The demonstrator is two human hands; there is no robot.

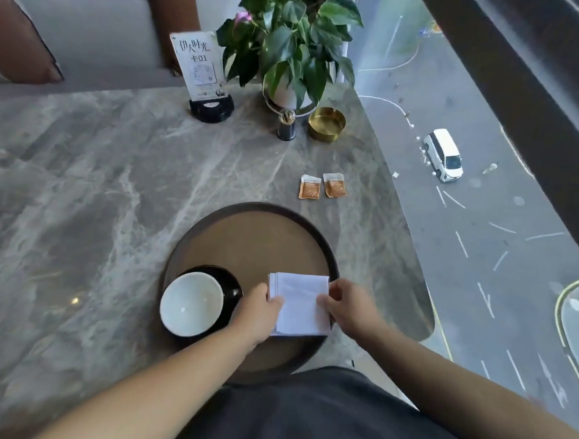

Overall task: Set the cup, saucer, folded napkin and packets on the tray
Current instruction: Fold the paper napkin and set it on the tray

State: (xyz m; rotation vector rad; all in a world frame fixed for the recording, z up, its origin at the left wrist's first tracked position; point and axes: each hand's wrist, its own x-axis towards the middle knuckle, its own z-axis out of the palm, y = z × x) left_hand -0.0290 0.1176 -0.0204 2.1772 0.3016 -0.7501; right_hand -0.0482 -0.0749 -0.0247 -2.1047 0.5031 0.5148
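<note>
Napkin-setting is what we are doing: our left hand (258, 308) and right hand (345, 308) are pinching the folded white paper napkin (300, 305) by its side edges, squaring it flat near the round brown tray's (248, 237) right rim beside the white cup (191, 303) on its black saucer (231, 288), while two orange packets (322, 186) are waiting near the table's right edge.

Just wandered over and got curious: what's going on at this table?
A person is laying out a coffee tray. Both hands, the left hand and the right hand, hold a folded white napkin at its two sides over the round brown tray. A white cup already sits on a black saucer on the tray's left part. Two orange packets lie on the marble table beyond the tray, not yet moved.
</note>
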